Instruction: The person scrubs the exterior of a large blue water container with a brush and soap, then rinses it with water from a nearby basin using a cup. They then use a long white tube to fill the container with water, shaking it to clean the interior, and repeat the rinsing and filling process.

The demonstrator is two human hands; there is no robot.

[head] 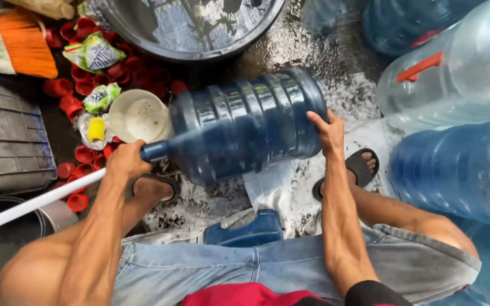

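The big dark-blue ribbed plastic water jug (245, 127) lies sideways above the wet floor (290, 187) — right hand (327, 133) spread on its base, left hand (126, 161) closed round the white brush pole (35, 203) at its neck — scrubbing apparently midway.

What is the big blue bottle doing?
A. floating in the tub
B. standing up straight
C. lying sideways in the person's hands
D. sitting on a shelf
C: the big blue bottle lies sideways, left hand at its neck, right hand on its base.
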